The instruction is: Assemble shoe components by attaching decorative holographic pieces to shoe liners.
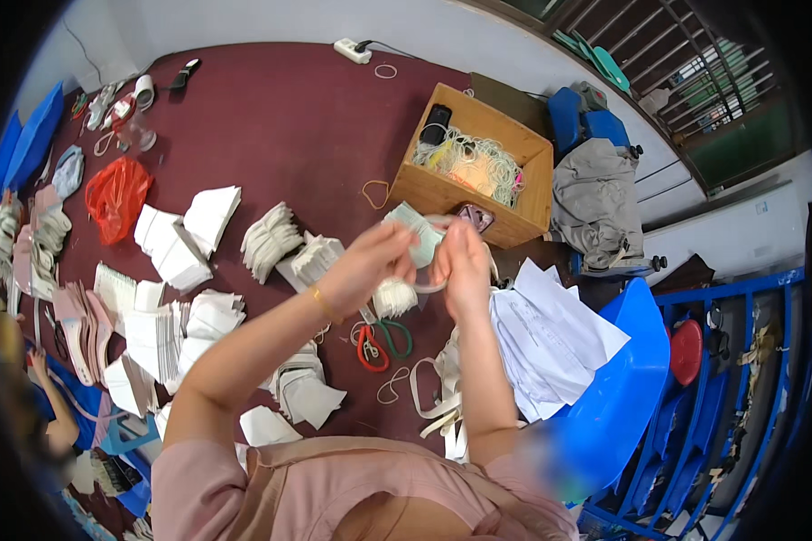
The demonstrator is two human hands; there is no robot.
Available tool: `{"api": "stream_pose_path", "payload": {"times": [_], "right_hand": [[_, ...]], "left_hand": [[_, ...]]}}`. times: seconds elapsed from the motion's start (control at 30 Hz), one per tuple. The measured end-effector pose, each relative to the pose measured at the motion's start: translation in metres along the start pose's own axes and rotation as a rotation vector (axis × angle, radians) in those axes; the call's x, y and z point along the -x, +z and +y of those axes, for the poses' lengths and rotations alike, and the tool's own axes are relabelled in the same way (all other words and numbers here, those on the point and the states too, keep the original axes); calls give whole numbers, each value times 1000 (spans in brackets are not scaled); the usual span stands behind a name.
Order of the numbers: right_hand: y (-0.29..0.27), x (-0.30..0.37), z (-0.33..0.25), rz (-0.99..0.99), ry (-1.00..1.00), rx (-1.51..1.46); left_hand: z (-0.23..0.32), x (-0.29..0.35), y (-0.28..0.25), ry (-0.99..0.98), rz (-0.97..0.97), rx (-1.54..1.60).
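Both my hands are raised over the middle of the dark red table. My left hand (383,257) has its fingers closed on a small pale green bundle (419,233) that looks like folded paper or cloth. Close beside it, my right hand (460,266) has its fingers pressed together on a pale loop (435,288), which looks like a rubber band passing round the bundle. Motion blurs the fingertips. Below the hands lie scissors (372,350) with one red and one green handle. White banded bundles (314,258) lie beyond my left forearm.
A wooden box (478,210) of rubber bands stands beyond my right hand. White sheets (550,338) lie in a blue bin (636,361) at the right. White stacks (158,343) and a red plastic bag (117,198) are on the left. Another person's arm (59,415) shows at far left.
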State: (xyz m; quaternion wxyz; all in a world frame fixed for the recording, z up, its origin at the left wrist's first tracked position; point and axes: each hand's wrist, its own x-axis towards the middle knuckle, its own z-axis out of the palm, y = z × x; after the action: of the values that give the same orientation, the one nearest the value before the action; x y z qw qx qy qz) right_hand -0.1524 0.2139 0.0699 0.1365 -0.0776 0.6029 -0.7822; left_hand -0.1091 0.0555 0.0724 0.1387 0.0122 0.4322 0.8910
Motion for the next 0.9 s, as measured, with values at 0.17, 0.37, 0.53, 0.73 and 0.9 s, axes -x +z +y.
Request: {"api": "stream_pose_path", "payload": {"times": [0.17,0.37,0.53,0.73,0.9], "right_hand": [[7,81,50,-326,193,241],[27,122,75,-308,121,240],[38,162,105,-291,-506,829],[60,246,109,-422,-531,1076],[59,334,144,-151,-92,660]], "left_hand": [[-46,102,-26,-273,-159,256],[-67,156,-26,-84,-128,375],[-87,202,-30,-126,-164,191],[-138,290,-41,-149,-112,141],[-165,344,-22,-16,-204,282]]}}
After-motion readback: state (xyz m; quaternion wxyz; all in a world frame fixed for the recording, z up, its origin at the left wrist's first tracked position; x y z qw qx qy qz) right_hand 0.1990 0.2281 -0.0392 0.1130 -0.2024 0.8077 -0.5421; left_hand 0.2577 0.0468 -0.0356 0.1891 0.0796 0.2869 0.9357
